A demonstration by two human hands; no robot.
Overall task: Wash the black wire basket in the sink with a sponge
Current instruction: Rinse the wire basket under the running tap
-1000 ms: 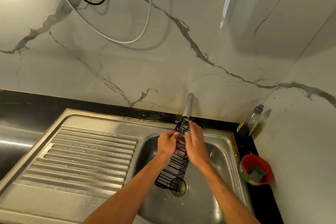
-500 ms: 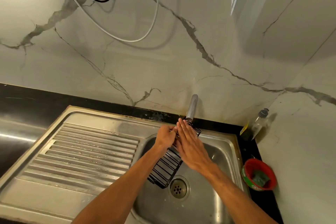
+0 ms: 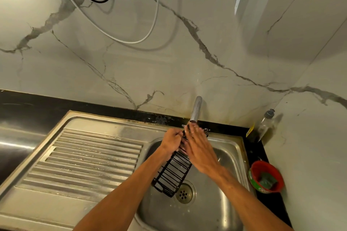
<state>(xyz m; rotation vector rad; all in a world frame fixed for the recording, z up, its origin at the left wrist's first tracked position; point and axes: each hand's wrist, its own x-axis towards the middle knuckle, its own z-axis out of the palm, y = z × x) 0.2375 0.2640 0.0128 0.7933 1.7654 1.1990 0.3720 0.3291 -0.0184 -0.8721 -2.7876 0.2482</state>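
Black wire basket (image 3: 172,174) held under tap (image 3: 195,110).
Left hand (image 3: 171,139) grips its top; right hand (image 3: 201,150) lies flat against it. Risk: the wet wire could slip into the sink (image 3: 231,157).

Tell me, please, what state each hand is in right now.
Left hand: closed, gripping the upper end of the black wire basket.
Right hand: open, fingers straight and flat against the basket.

Single wide-angle view from the person's head, facing forward and down, near the work. The left hand (image 3: 171,140) gripping the black wire basket (image 3: 172,172) sits mid-frame; stainless-steel sink basin (image 3: 197,215) below the grip, white veined marble wall (image 3: 169,62) beyond it.
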